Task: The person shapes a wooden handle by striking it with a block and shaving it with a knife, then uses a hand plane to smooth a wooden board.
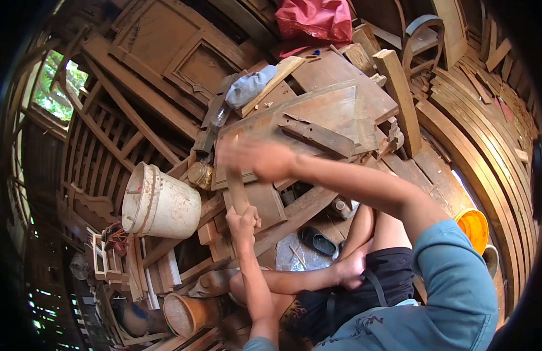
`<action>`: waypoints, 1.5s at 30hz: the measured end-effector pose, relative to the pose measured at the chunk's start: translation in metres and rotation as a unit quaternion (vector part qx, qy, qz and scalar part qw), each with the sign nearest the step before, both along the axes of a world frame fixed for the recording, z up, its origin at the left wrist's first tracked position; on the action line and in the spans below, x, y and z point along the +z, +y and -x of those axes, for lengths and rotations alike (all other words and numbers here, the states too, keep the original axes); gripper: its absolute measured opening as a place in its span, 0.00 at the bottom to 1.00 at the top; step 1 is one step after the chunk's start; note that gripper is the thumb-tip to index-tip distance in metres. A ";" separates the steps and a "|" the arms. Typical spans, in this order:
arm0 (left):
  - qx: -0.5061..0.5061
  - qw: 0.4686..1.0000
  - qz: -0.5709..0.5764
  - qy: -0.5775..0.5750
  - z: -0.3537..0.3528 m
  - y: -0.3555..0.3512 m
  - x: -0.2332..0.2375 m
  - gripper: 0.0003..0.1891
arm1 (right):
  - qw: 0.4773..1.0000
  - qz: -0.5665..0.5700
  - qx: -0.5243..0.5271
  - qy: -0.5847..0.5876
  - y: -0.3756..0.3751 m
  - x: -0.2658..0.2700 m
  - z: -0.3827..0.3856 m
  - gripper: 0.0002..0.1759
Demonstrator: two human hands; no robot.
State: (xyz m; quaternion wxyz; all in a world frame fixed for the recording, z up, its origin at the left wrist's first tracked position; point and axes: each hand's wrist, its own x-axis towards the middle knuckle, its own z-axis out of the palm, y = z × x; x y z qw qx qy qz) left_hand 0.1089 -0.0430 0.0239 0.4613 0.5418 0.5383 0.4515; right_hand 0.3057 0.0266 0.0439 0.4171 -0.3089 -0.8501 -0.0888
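My left hand is wrapped around the lower part of a narrow wooden piece, which slants up and away from me. Across the upper part of that wood is my right hand, its fingers smeared by motion. Whether it grips anything cannot be made out. Beyond both hands a framed wooden panel lies flat. On the panel rests a dark wooden block with holes, to the right of my right hand. A glass jar stands just left of the wood.
A white bucket leans at left. Nearby are a grey-blue cloth and a clear bottle. An upright post and stacked curved boards stand at right. An orange bucket sits by my right elbow, a dark sandal by my feet.
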 end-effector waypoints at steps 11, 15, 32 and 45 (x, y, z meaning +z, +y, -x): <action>0.016 0.994 -0.070 0.087 0.033 0.001 -0.001 0.08 | 0.911 0.317 -0.053 0.259 0.015 -0.043 0.011 0.35; -0.019 0.989 -0.074 0.124 0.032 -0.001 0.007 0.08 | 0.708 0.474 0.143 0.504 0.015 -0.052 0.044 0.34; -0.212 0.968 0.071 0.109 0.040 -0.022 0.026 0.20 | 0.651 0.459 0.275 0.538 -0.003 -0.036 0.038 0.18; -0.260 0.952 0.102 -0.128 0.042 -0.019 -0.002 0.20 | 0.710 0.483 0.088 0.504 0.006 -0.036 0.032 0.22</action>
